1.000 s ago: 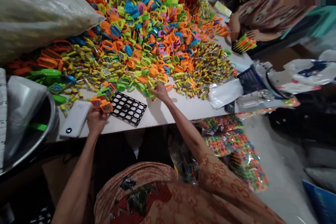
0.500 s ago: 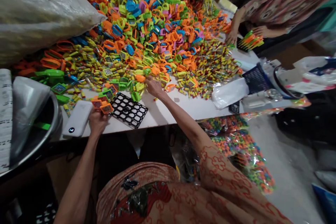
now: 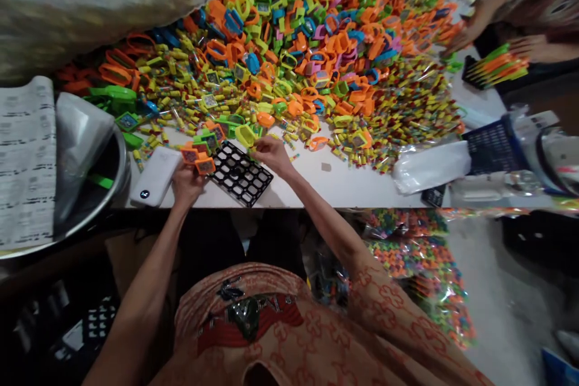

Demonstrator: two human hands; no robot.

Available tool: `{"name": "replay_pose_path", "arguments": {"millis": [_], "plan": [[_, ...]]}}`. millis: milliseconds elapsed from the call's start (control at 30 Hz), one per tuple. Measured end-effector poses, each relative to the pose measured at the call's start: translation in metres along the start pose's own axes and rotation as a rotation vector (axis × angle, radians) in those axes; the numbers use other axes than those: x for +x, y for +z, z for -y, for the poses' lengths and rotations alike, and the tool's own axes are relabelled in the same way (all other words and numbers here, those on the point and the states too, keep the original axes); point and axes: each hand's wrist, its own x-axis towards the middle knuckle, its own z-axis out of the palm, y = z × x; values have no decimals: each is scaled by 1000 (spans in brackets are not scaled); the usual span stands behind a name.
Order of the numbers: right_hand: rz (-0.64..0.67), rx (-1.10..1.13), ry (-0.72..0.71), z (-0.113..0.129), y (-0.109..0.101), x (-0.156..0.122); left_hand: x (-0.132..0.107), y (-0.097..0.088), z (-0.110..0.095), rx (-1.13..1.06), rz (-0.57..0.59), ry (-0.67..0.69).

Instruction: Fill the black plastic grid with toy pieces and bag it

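My left hand (image 3: 187,186) is closed around a small bunch of orange and green toy watches (image 3: 197,155) with square faces, at the left end of a black plastic grid (image 3: 242,174). The grid lies slantwise near the table's front edge. Over its upper right edge, my right hand (image 3: 275,157) has thumb and fingers pinched together at a yellow-green toy watch (image 3: 245,136). Its fingertips are partly hidden. Beyond both hands spreads a large heap of colourful toy watches (image 3: 289,42), with small yellow wrapped tubes (image 3: 181,81) along its near side.
A white power bank (image 3: 156,176) lies left of my left hand, beside a metal basin (image 3: 122,163) holding plastic bags. On the right are white plastic bags (image 3: 432,167) and a blue basket (image 3: 491,148). Another person's hand (image 3: 527,47) is at the far right.
The view has shifted, so the table sits further right and higher. My right hand has drawn back from the heap's edge to the grid, now with a yellow-green toy watch at its fingertips.
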Motion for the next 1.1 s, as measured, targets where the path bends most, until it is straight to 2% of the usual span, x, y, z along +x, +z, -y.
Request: {"name": "replay_pose_path", "arguments": {"millis": [67, 133, 267, 367, 500, 633, 733, 800, 900, 967, 1033, 1100], "plan": [[108, 197, 117, 4, 23, -7, 0, 0, -1, 23, -16, 11], [165, 286, 160, 10, 45, -9, 0, -1, -1, 37, -15, 28], [131, 274, 80, 16, 79, -2, -1, -3, -3, 45, -2, 40], [128, 288, 117, 14, 92, 4, -1, -3, -3, 59, -3, 26], [173, 253, 170, 8, 92, 7, -1, 0, -1, 63, -20, 27], [129, 93, -7, 3, 91, 5, -2, 1, 2, 44, -12, 48], [148, -81, -166, 3, 95, 3, -1, 2, 1, 37, -2, 46], [167, -196, -218, 4, 99, -1, 0, 3, -1, 37, 0, 46], [179, -283, -223, 8, 102, -6, 1, 1, -2, 41, -16, 47], [232, -317, -216, 13, 95, -4, -2, -5, 2, 51, -19, 46], [269, -372, -226, 20, 77, 4, -6, -13, 7, 56, -2, 46], [198, -508, -229, 29, 51, 16, -3, -15, 5, 37, 43, 53]]}}
